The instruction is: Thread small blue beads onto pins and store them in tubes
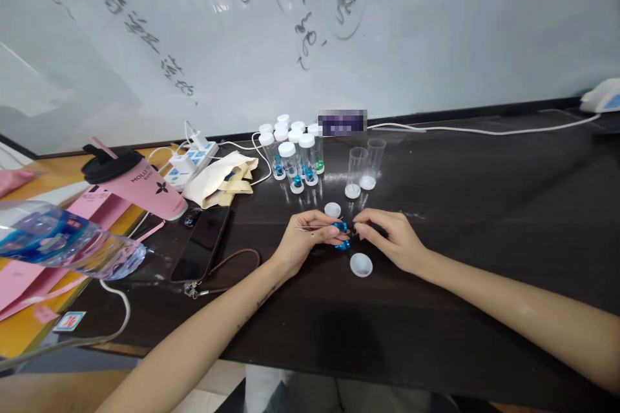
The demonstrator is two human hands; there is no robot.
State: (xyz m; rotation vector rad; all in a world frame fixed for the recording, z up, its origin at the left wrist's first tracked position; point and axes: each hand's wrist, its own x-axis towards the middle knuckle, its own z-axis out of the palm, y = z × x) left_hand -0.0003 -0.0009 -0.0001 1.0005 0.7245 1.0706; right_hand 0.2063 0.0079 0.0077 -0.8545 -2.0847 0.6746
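Note:
Between its thumb and fingers my left hand (pixel 312 235) pinches a small shiny blue piece (pixel 341 226); a thin pale strand sticks out to the left of the fingers. A second bit of blue (pixel 343 245) shows just below the fingertips, and whether the two are joined is unclear. My right hand (pixel 390 239) is closed in a pinch close by, on something small and dark that I cannot make out. One white cap (pixel 332 210) lies behind the hands, and another white cap (pixel 361 265) lies in front of them.
Capped clear tubes (pixel 297 171) with blue or green pieces inside stand behind my left hand. Two uncapped tubes (pixel 357 171) stand to their right. A phone (pixel 201 245), a cloth pouch (pixel 220 181), a pink cup (pixel 140 184), a water bottle (pixel 72 242) and a power strip (pixel 196 161) are on the left.

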